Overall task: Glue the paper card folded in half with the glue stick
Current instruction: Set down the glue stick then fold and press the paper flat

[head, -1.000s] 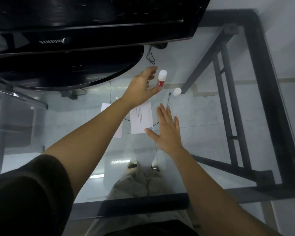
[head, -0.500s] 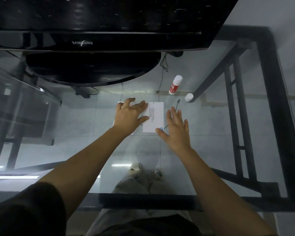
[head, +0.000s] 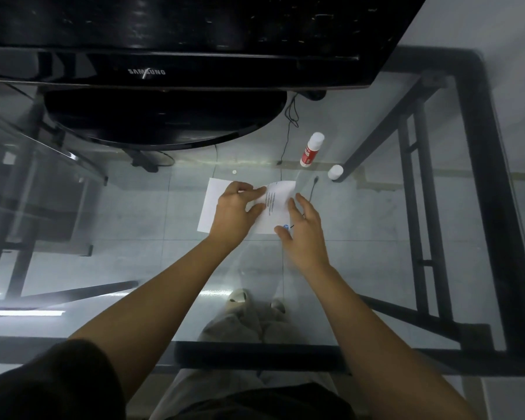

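A white paper card [head: 212, 204] with printed text on its right half lies on the glass table [head: 376, 237]. My left hand [head: 235, 212] rests on the card's middle, its fingers pinching the right half, which is lifted and curling over. My right hand [head: 303, 230] touches the card's right lower edge with fingers spread. The red and white glue stick [head: 311, 150] stands uncapped beyond the card, to the right. Its white cap [head: 335, 172] sits apart, just right of it.
A black Samsung monitor [head: 164, 68] with a round black base [head: 164, 119] fills the far side of the table. A thin black cable [head: 290, 116] runs down behind the card. The black table frame [head: 485, 207] borders the right side.
My left hand let go of the glue stick, which now stands on the table, and came down onto the card. The card's right half is now lifted and bent leftward.
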Demonstrator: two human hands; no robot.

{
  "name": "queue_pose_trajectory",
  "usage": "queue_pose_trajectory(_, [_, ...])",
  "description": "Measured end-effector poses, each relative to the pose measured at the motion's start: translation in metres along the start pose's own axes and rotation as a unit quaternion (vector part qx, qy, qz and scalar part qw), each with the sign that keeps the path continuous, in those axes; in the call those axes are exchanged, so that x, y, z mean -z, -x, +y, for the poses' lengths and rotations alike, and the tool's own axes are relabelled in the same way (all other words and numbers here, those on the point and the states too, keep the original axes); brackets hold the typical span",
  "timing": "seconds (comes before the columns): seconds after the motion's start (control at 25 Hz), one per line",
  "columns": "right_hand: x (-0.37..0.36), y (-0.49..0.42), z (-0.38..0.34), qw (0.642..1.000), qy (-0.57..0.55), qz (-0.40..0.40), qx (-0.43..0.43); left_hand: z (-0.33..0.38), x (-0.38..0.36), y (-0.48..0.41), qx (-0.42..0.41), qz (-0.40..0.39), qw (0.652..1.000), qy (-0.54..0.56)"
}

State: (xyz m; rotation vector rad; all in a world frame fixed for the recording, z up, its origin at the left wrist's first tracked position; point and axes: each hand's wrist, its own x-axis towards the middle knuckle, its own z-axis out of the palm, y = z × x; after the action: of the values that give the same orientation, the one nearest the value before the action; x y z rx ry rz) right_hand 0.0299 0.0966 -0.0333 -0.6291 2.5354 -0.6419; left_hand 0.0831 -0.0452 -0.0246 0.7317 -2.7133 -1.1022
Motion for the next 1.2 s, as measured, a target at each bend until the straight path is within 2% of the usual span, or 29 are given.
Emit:
queue_pose_trajectory(0.08, [-0.002,0.001,0.001,1.0,-0.016,0.002,-0.005,0.005,-0.002,0.003,0.064,0.02,0.994,0.083])
queue_pose_trajectory(0.24, [-0.004,0.002,0.001,0.998,-0.053,0.025,0.002,0.012,-0.003,0.002,0.217,0.046,0.943,0.247])
queue_pose_trajectory(0.36, [-0.001,0.008,-0.002,0.984,-0.161,0.078,-0.016,0.013,-0.001,0.001,0.235,0.051,0.927,0.286])
queue_pose_trajectory(0.48, [0.007,0.013,-0.006,0.942,-0.294,0.133,-0.089,0.013,-0.002,0.001,0.226,0.022,0.934,0.276])
queue_pose_trajectory(0.6, [0.015,0.015,-0.003,0.923,-0.335,0.153,-0.113,0.009,0.003,0.005,0.169,-0.021,0.957,0.235])
queue_pose_trajectory(0.72, [0.027,0.018,0.001,0.906,-0.383,0.157,-0.086,-0.019,0.028,0.011,0.016,0.031,0.997,0.067])
queue_pose_trajectory(0.8, [0.035,0.021,0.005,0.905,-0.383,0.176,-0.065,-0.05,0.048,0.017,-0.079,0.048,0.994,-0.058])
queue_pose_trajectory(0.88, [0.042,0.023,0.011,0.908,-0.364,0.203,-0.051,-0.072,0.063,0.025,-0.115,0.025,0.986,-0.121])
queue_pose_trajectory(1.04, [0.049,0.025,0.017,0.904,-0.344,0.251,-0.039,-0.065,0.044,0.034,-0.173,0.02,0.972,-0.157])
queue_pose_trajectory(1.2, [0.051,0.032,0.016,0.892,-0.342,0.292,-0.043,-0.032,0.01,0.031,-0.198,0.007,0.971,-0.13])
